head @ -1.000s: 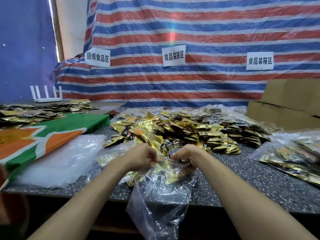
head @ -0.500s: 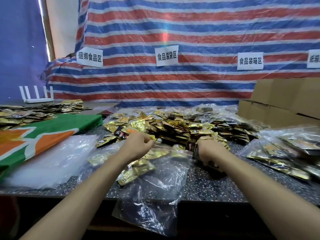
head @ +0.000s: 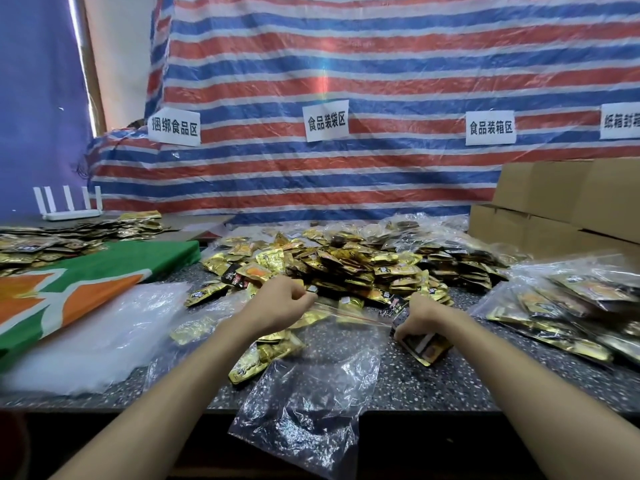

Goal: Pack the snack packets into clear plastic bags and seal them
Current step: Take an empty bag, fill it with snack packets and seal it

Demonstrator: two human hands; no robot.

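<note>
Your left hand [head: 280,303] was curled into a loose fist, its fingertips pinching one end of the mouth of a crinkled clear plastic zip bag [head: 311,400]. The mouth, marked by a thin red line, was stretched taut across to your right hand [head: 420,318]. The bag's body lay on the dark speckled tabletop [head: 433,382], with its lower end hanging over the near edge.

Your right hand was closed round a small stack of dark and gold snack packets [head: 427,348], held at the right end of the mouth. I could not tell whether those fingers also gripped the bag's edge, or whether the stack was already inside.

A cluster of gold foil packets [head: 263,355] lay under your left wrist, just left of the bag. Behind both hands spread the big heap of gold and black snack packets [head: 346,261]. Filled clear bags [head: 571,306] lay well to the right, in front of brown cardboard boxes [head: 571,202]. To the left sat a pile of empty clear bags [head: 86,334] beside a green, orange and white printed sheet [head: 86,282]. A red, white and blue striped tarpaulin [head: 346,81] hung behind the table.
</note>
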